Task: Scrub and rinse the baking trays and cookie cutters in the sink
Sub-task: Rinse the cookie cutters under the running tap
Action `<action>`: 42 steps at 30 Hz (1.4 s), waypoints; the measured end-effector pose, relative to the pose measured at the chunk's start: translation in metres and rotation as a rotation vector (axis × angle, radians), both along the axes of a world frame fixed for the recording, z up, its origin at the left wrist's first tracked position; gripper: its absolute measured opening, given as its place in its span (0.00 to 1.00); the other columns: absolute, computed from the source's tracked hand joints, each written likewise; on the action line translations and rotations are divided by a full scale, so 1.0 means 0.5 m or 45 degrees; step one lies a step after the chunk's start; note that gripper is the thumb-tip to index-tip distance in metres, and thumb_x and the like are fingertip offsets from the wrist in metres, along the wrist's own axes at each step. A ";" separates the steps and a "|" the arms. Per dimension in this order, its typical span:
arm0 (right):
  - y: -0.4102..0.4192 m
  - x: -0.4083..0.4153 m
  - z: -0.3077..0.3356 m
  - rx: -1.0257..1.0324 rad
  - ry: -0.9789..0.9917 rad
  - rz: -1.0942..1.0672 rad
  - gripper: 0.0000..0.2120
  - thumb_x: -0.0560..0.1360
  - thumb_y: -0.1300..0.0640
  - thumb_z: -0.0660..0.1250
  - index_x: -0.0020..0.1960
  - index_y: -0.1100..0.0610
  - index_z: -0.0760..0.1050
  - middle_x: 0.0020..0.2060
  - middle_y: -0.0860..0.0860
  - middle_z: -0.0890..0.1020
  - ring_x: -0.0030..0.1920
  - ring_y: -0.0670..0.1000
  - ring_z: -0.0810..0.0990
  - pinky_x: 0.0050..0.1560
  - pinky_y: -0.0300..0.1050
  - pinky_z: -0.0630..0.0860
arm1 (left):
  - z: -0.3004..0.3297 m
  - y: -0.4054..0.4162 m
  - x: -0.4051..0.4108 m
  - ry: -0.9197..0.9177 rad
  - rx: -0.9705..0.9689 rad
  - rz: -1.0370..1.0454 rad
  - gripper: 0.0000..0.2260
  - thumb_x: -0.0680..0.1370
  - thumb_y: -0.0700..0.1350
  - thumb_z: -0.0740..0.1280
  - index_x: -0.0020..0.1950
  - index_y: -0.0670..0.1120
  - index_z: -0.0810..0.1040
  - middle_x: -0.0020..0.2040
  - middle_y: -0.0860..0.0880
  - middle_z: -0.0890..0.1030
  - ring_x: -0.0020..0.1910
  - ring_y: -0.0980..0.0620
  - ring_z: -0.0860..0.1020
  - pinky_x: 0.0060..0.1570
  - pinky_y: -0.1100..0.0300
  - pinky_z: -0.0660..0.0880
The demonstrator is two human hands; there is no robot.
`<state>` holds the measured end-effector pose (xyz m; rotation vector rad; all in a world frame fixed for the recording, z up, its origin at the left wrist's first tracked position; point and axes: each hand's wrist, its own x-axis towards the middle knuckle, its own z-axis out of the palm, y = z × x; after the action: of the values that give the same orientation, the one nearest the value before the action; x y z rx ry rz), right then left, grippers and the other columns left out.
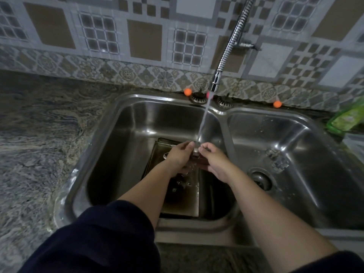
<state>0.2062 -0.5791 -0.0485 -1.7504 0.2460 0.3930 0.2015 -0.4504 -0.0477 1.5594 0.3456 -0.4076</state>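
Observation:
Water runs from the flexible chrome faucet (215, 81) into the left basin (122, 138) of a steel double sink. Under the stream, my left hand (180, 154) and my right hand (213, 161) together hold a small dark metal piece (198, 155), probably a cookie cutter; most of it is hidden by my fingers. Below the hands a dark baking tray (181, 200) lies flat on the basin floor with water pooling in it. Another small metal piece (166, 154) shows just left of my left hand.
The right basin (291, 138) holds a drain (260, 180) and a small metal object (277, 158). A green bottle (346, 119) lies at the far right. Two strainer plugs (197, 97) and orange balls (187, 92) sit on the sink's back ledge. Granite counter (39, 134) spreads left.

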 end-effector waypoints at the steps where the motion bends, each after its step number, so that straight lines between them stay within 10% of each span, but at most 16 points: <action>1: -0.004 -0.002 0.000 0.041 0.003 -0.010 0.04 0.80 0.54 0.61 0.49 0.50 0.74 0.54 0.54 0.79 0.56 0.54 0.78 0.61 0.55 0.75 | 0.000 0.001 0.003 0.020 -0.079 0.029 0.18 0.80 0.50 0.63 0.70 0.52 0.69 0.54 0.48 0.79 0.47 0.47 0.81 0.45 0.52 0.81; 11: -0.006 -0.009 0.033 0.303 0.178 -0.088 0.11 0.81 0.50 0.59 0.51 0.57 0.72 0.46 0.58 0.81 0.43 0.56 0.82 0.42 0.49 0.80 | -0.012 -0.002 -0.009 -0.422 0.458 0.020 0.20 0.78 0.35 0.66 0.69 0.47 0.73 0.63 0.49 0.78 0.57 0.53 0.78 0.43 0.76 0.72; 15: -0.005 -0.011 0.035 0.331 0.161 -0.101 0.11 0.81 0.51 0.60 0.52 0.59 0.72 0.43 0.57 0.82 0.40 0.55 0.84 0.42 0.50 0.81 | -0.011 -0.003 -0.009 -0.390 0.404 0.031 0.19 0.79 0.35 0.63 0.69 0.47 0.73 0.64 0.48 0.78 0.61 0.52 0.77 0.57 0.66 0.72; 30: -0.037 -0.008 0.076 0.494 0.170 0.013 0.21 0.74 0.65 0.69 0.66 0.57 0.69 0.57 0.58 0.81 0.53 0.53 0.82 0.49 0.46 0.79 | 0.019 -0.017 0.010 -0.252 -0.087 0.257 0.06 0.79 0.45 0.66 0.46 0.52 0.82 0.47 0.48 0.85 0.50 0.49 0.83 0.57 0.49 0.78; 42: -0.112 0.028 0.063 -0.817 -0.600 0.034 0.37 0.69 0.61 0.74 0.74 0.54 0.63 0.69 0.51 0.69 0.68 0.52 0.69 0.69 0.44 0.66 | 0.050 -0.083 -0.001 -0.550 0.467 -0.048 0.14 0.81 0.44 0.62 0.66 0.49 0.77 0.59 0.48 0.81 0.57 0.51 0.79 0.56 0.59 0.75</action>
<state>0.2200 -0.6352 -0.0172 -2.4156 0.0006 -0.1097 0.2010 -0.4921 -0.0228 1.9619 0.0540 -0.0258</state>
